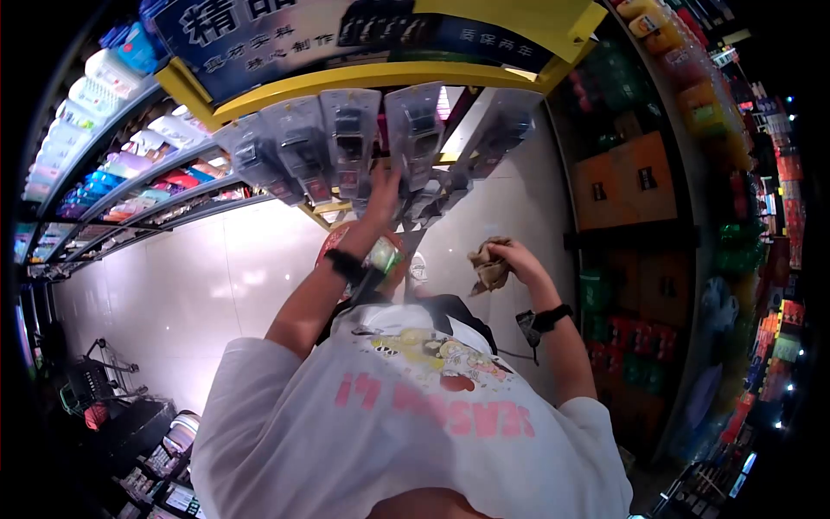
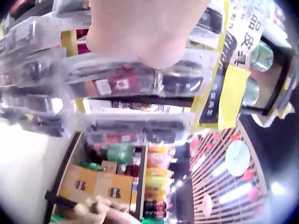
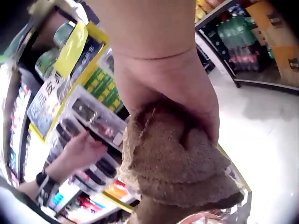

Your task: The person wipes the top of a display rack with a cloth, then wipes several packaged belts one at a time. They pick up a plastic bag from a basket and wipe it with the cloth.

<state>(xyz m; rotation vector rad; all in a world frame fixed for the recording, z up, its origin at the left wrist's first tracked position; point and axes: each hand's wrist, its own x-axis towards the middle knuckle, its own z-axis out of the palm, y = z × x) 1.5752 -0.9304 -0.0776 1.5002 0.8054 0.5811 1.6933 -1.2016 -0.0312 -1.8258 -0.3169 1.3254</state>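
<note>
The right hand (image 1: 512, 258) grips one crumpled brown cloth (image 1: 488, 270), held right of the rack (image 1: 363, 76). The left hand (image 1: 380, 197) reaches up among the hanging blister packs (image 1: 350, 143); I cannot tell whether it pinches one. Five packs hang along the top row, with more below. A careless tug could unhook neighbouring packs.

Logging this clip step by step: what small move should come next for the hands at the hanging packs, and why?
Probably lift the right hand with its bunched brown cloth up to the clear hanging packs: the left hand touches one of them, while the cloth is held lower down, apart from them.
</note>
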